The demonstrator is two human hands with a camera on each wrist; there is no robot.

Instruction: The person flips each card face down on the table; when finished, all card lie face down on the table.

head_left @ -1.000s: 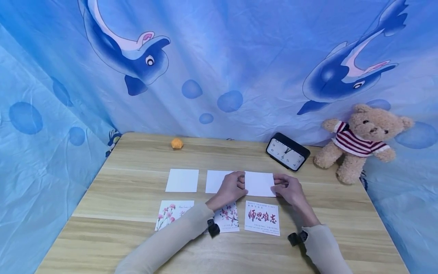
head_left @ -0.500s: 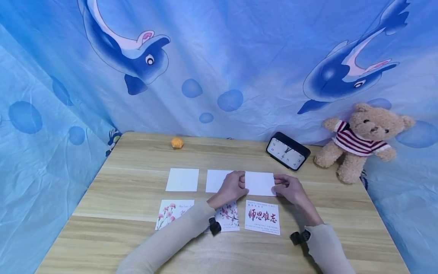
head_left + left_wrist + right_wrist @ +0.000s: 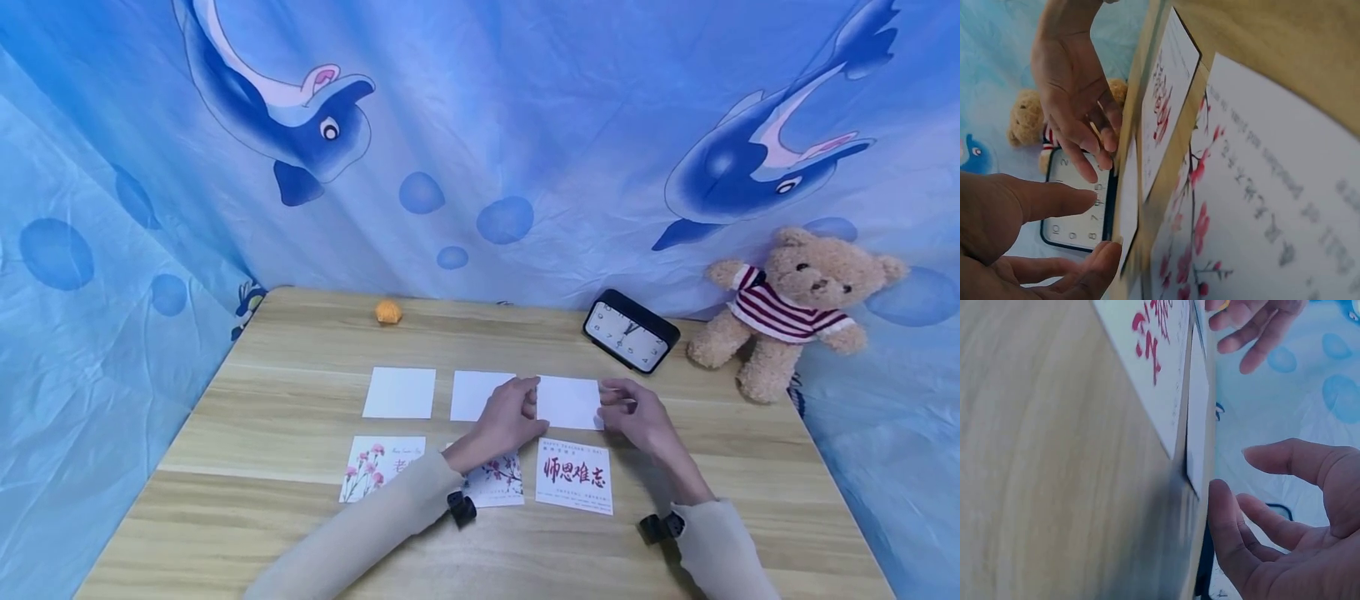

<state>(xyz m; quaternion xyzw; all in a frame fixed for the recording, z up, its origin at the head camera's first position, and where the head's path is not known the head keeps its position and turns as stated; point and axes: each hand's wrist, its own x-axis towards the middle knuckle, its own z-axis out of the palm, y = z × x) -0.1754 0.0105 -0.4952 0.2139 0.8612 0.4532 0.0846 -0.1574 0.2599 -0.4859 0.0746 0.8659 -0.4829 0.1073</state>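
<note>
The right-hand white card [image 3: 569,403] lies flat on the desk [image 3: 300,350], between the person's two hands, at the right end of a row of three. The left hand [image 3: 512,414] is at its left edge and the right hand [image 3: 636,414] at its right edge. In the wrist views each hand has its thumb and fingers spread apart, with nothing gripped; whether a left fingertip touches the card I cannot tell. Next to it, partly under the left hand in the head view, is the middle white card [image 3: 474,396], and beyond that the left white card [image 3: 400,392]. A nearer row holds the lettered card [image 3: 574,476] with red characters, directly below the right-hand white card, then the blossom card [image 3: 498,481] and the flower card [image 3: 375,468], both partly covered by the left arm. Pale sleeves [image 3: 375,521] end near small black devices [image 3: 461,507] at the wrists. Behind the right hand stands a black clock [image 3: 631,331]; right of it a bear [image 3: 795,304] in a striped top sits against the blue curtain [image 3: 465,125]. An orange lump [image 3: 387,312] rests near the far edge, left of centre.
</note>
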